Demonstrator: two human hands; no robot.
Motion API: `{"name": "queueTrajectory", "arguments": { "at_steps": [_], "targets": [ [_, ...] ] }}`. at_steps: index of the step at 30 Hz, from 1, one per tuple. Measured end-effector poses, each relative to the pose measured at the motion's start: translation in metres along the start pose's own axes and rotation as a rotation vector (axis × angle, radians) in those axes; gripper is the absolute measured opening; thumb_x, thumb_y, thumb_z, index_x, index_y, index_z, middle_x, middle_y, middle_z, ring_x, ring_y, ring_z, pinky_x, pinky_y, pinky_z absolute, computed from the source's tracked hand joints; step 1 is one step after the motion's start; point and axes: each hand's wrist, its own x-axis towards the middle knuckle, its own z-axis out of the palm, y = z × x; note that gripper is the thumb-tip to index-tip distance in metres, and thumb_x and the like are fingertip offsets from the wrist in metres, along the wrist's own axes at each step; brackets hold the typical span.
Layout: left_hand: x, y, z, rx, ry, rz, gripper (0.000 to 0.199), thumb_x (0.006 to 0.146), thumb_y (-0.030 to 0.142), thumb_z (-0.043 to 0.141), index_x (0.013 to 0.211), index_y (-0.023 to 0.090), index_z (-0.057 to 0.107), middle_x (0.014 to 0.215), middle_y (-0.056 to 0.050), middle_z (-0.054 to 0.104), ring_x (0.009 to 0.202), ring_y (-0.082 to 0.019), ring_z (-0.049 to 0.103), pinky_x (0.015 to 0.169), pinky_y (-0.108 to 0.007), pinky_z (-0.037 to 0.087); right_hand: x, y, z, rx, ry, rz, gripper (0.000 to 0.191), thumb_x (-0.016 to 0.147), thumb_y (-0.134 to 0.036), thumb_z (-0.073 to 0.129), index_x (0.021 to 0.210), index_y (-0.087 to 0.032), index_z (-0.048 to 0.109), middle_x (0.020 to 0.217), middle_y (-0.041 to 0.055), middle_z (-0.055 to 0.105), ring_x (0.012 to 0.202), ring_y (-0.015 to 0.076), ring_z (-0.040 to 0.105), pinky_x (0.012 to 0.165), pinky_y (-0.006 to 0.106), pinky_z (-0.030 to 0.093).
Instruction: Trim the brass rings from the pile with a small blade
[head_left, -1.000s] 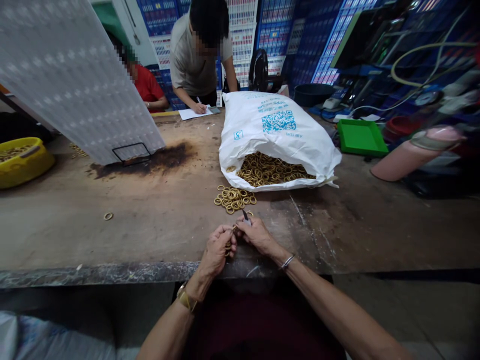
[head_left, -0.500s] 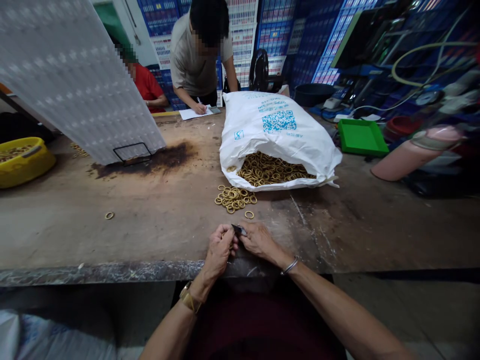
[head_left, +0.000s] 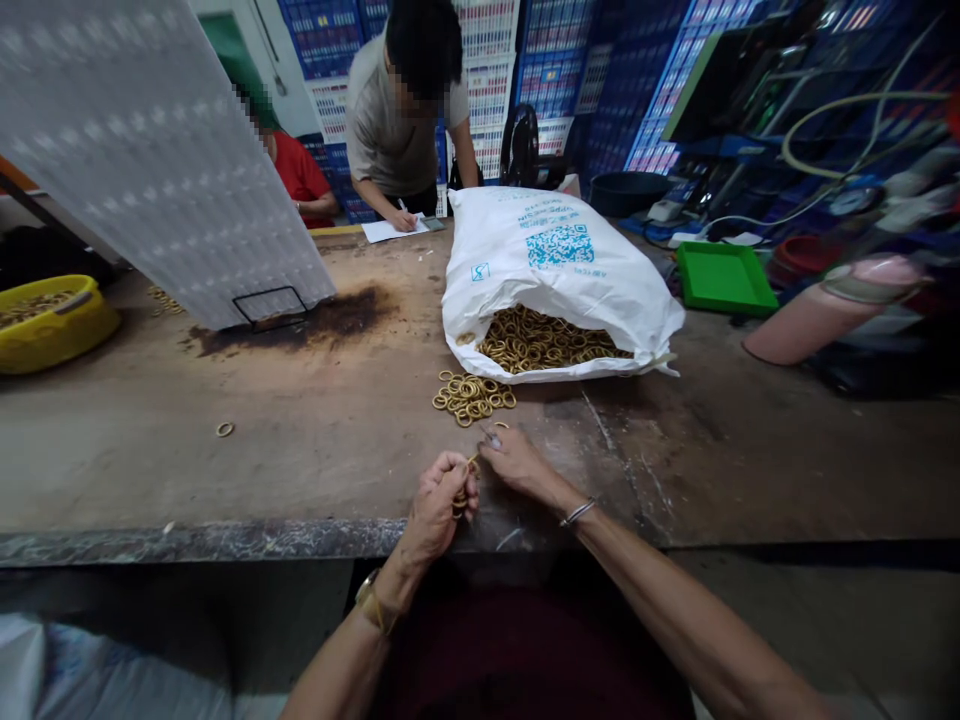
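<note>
My left hand (head_left: 442,500) is closed around several brass-coloured rings (head_left: 459,503) above the table's front edge. Just right of it, my right hand (head_left: 517,462) grips a small metal blade-like tool (head_left: 491,437), its tip pointing up and left. A single ring (head_left: 501,426) shows partly behind the right hand. Beyond both hands lies a pile of rings (head_left: 472,398), in front of the open mouth of a white sack (head_left: 495,255) full of similar rings. One more ring (head_left: 225,429) lies alone to the left on the table.
On the wooden table (head_left: 322,440) stand a yellow basin (head_left: 52,335) at far left, a tall whitish panel (head_left: 202,180), a green tray (head_left: 726,277) and a pink bottle (head_left: 817,325) at right. Across it, a person (head_left: 401,120) writes on paper; another in red sits behind the panel.
My right hand has moved slightly up and away from the left, taking the tool off the held rings. It now partly covers the single ring. My left hand has turned slightly, showing more rings.
</note>
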Motion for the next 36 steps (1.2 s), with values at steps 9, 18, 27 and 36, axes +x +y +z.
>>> {"name": "queueTrajectory", "arguments": {
  "at_steps": [9,18,27,36],
  "targets": [
    [0.004,-0.001,0.0,-0.128,0.136,-0.077,0.036,0.072,0.044,0.064,0.076,0.015,0.043,0.061,0.002,0.051,0.046,-0.006,0.045,0.039,-0.016,0.031,-0.016,-0.008,0.011,0.844,-0.361,0.073,0.031,0.071,-0.044,0.052,0.068,-0.014,0.051,0.059,-0.0007,0.051,0.039,0.0048,0.034,0.033,0.015,0.02],
    [0.004,-0.001,-0.001,-0.091,0.252,-0.111,0.044,0.061,0.039,0.073,0.084,0.017,0.043,0.062,0.004,0.053,0.047,-0.006,0.047,0.04,-0.015,0.032,-0.013,-0.005,0.011,0.624,-0.01,-0.043,0.026,0.07,-0.039,0.054,0.07,-0.013,0.055,0.055,-0.0019,0.048,0.048,0.0071,0.039,0.044,0.017,0.031],
    [0.007,-0.007,-0.001,0.224,0.294,-0.008,0.035,0.07,0.043,0.064,0.082,0.014,0.049,0.061,0.002,0.051,0.047,-0.006,0.045,0.04,-0.015,0.033,-0.016,0.002,0.016,0.66,-0.109,0.021,0.028,0.075,-0.04,0.053,0.078,-0.012,0.057,0.055,-0.0016,0.05,0.041,0.0064,0.04,0.039,0.016,0.031],
    [0.006,-0.008,-0.002,0.484,0.303,0.062,0.027,0.075,0.04,0.056,0.081,0.014,0.051,0.053,0.004,0.048,0.042,-0.005,0.04,0.04,-0.015,0.032,-0.011,0.003,0.022,0.701,-0.031,0.08,0.032,0.072,-0.046,0.051,0.073,-0.014,0.051,0.052,-0.0026,0.047,0.038,0.0068,0.037,0.035,0.016,0.028]
  ]
}}
